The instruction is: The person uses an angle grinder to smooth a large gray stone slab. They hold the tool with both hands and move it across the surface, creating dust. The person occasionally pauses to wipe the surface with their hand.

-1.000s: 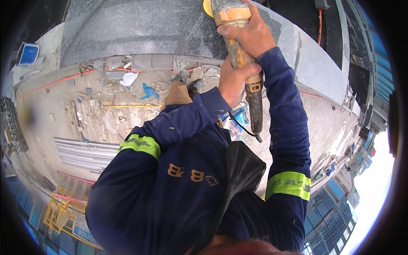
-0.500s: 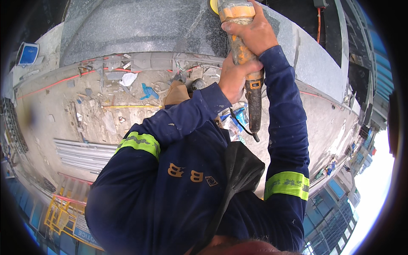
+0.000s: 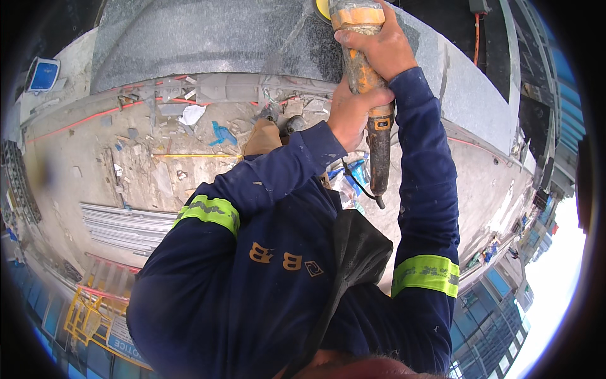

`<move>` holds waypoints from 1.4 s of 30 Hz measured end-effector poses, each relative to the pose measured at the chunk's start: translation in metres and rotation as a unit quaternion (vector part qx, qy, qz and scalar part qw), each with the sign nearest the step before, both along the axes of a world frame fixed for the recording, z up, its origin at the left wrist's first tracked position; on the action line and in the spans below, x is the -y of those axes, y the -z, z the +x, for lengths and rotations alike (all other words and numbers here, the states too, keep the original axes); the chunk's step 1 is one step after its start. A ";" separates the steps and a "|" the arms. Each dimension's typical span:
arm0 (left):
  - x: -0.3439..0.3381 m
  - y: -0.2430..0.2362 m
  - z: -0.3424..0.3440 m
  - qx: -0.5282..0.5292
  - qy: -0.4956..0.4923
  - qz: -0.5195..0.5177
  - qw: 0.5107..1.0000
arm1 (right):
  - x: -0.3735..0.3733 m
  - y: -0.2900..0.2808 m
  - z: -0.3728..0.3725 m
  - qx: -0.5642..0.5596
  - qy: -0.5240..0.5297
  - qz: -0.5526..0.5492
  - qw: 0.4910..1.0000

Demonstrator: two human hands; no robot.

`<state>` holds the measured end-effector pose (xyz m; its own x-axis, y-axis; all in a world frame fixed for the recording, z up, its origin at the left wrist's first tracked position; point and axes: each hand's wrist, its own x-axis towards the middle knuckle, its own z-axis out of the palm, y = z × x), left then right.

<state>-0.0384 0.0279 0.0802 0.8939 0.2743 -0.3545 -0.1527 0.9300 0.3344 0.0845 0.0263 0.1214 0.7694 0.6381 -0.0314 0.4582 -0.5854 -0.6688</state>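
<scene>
A worn yellow and black power polisher (image 3: 365, 74) lies over the far grey stone slab (image 3: 208, 44), its long body slanting toward me. My right hand (image 3: 382, 47) wraps the front housing near the head. Lower down, my left hand (image 3: 355, 112) grips the body where it meets the dark handle. Part of a yellow disc (image 3: 324, 9) shows at the top edge; the rest of the disc is cut off or hidden by the tool. From the handle's near end a black cord (image 3: 360, 184) loops back toward my body.
Debris, paper scraps and a blue scrap (image 3: 222, 133) litter the concrete floor below the slab. Metal strips (image 3: 123, 227) are stacked at left, near a yellow frame (image 3: 85, 319). A blue and white bucket (image 3: 44, 74) stands far left. An orange cable (image 3: 82, 121) runs along the slab's base.
The polisher and both my hands have shifted slightly to the right along the slab. My grip looks the same.
</scene>
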 end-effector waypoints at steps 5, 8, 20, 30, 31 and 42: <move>-0.003 -0.002 0.001 0.005 0.025 0.011 1.000 | 0.002 -0.004 0.002 0.009 0.015 -0.032 0.999; 0.000 -0.003 0.001 -0.005 -0.010 0.019 1.000 | 0.000 0.001 0.004 0.006 -0.009 -0.022 1.000; 0.001 -0.002 0.002 -0.005 -0.037 0.031 0.999 | -0.004 0.002 0.007 -0.032 -0.027 0.032 0.999; -0.004 -0.005 0.002 0.006 -0.015 0.009 1.000 | -0.006 0.003 0.009 -0.019 -0.044 0.009 0.999; 0.000 -0.007 0.000 0.002 -0.028 0.002 1.000 | -0.005 0.004 0.008 -0.030 -0.071 0.027 0.997; -0.019 0.006 0.026 0.015 0.031 0.025 0.999 | -0.012 0.003 0.031 0.027 0.012 -0.041 0.999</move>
